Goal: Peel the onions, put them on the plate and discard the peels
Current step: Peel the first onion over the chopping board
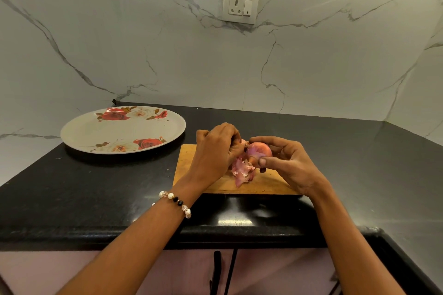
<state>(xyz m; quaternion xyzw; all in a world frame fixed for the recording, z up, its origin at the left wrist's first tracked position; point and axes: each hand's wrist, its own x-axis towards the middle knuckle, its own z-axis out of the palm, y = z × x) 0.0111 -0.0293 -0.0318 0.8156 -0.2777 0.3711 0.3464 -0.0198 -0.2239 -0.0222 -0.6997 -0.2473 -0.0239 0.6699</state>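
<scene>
1. The right hand (pixel 285 160) cradles the onion (pixel 259 152) above the cutting board (pixel 263 184), near the desk's (pixel 96 199) front edge.
2. The left hand (pixel 217 151) pinches loose skin; better to pull it away steadily.
3. Peels (pixel 242 171) are piling on the board; the plate (pixel 96 132) sits near the back-left edge.

No readable text, label, brand or number shows on anything in the head view.
</scene>
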